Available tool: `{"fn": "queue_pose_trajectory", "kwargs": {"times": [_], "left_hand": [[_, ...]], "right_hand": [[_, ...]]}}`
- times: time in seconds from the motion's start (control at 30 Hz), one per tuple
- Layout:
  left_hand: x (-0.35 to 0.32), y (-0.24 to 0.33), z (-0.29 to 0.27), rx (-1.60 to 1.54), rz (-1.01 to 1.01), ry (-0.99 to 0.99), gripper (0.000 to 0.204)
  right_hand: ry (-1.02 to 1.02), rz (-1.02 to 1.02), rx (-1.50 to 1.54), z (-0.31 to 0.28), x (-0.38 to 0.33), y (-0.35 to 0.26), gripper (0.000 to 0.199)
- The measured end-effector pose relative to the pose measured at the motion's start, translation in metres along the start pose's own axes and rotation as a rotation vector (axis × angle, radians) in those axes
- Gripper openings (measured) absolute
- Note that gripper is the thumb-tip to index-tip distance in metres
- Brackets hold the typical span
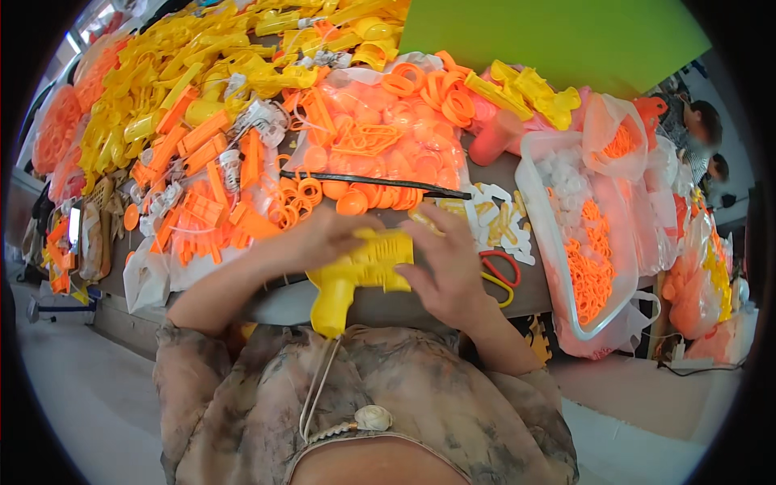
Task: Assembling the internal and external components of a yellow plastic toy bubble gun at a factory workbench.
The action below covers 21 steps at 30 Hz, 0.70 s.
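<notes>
A yellow plastic toy gun point(356, 271) is held in front of my chest at the table's near edge, its grip pointing down. My left hand point(319, 238) curls over its upper left side, slightly blurred, with fingertips partly hidden. At its right end, my right hand point(444, 267) has the thumb against the body and the fingers at the upper edge. Small white and yellow plastic parts point(497, 222) lie just beyond my right hand. Scissors with red and yellow handles point(503, 275) rest beside it.
Orange parts and white wired units point(263, 121) are heaped at left, yellow shells point(202, 56) behind. A black strip point(372, 179) crosses a bag of orange caps point(404, 129). At right stands a clear tub point(540, 234) with orange rings. People point(702, 129) are beyond.
</notes>
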<state>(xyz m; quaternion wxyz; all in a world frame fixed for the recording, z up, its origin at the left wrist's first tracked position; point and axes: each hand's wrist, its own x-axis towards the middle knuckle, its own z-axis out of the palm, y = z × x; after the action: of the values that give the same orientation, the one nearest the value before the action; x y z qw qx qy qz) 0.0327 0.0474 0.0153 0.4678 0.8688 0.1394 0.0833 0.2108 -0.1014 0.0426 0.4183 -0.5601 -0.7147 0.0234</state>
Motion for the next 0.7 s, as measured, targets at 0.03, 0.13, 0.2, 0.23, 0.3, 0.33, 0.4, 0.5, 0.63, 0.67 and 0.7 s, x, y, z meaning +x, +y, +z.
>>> {"fn": "queue_pose_trajectory", "kwargs": {"times": [0.03,0.13,0.2,0.23,0.3,0.33,0.4,0.5,0.63,0.67,0.7], "left_hand": [[0.001,0.004,0.014,0.076,-0.041,-0.049,0.028],[0.006,-0.014,0.041,0.325,0.031,-0.003,0.029],[0.015,-0.017,0.041,0.66,0.149,0.097,0.033],[0.019,-0.019,0.041,0.661,0.143,0.102,0.033],[0.024,-0.019,0.043,0.819,0.3,0.307,0.035],[0.023,-0.017,0.042,0.791,0.189,0.263,0.036],[0.018,-0.016,0.039,0.717,0.144,0.296,0.039],[0.007,0.003,0.028,0.639,0.15,0.338,0.045],[-0.029,0.014,0.02,0.545,0.193,0.438,0.046],[-0.037,0.017,0.021,0.473,0.174,0.472,0.042],[-0.044,0.018,0.023,0.481,0.163,0.481,0.042]], "right_hand": [[-0.156,-0.036,-0.098,0.003,0.0,0.0,0.043],[-0.426,0.015,-0.158,0.017,-0.013,0.014,0.044],[-0.61,0.04,-0.281,0.025,-0.018,0.024,0.046],[-0.613,0.033,-0.278,0.029,-0.018,0.031,0.046],[-0.531,0.023,-0.334,0.038,-0.014,0.042,0.05],[-0.534,-0.002,-0.318,0.039,-0.007,0.049,0.051],[-0.556,-0.062,-0.334,0.038,0.006,0.054,0.051],[-0.628,-0.07,-0.378,0.03,0.017,0.055,0.049],[-0.793,-0.028,-0.331,0.017,0.066,0.06,0.039],[-0.728,0.021,-0.217,0.018,0.089,0.066,0.035],[-0.661,0.069,-0.106,0.022,0.114,0.073,0.032]]}}
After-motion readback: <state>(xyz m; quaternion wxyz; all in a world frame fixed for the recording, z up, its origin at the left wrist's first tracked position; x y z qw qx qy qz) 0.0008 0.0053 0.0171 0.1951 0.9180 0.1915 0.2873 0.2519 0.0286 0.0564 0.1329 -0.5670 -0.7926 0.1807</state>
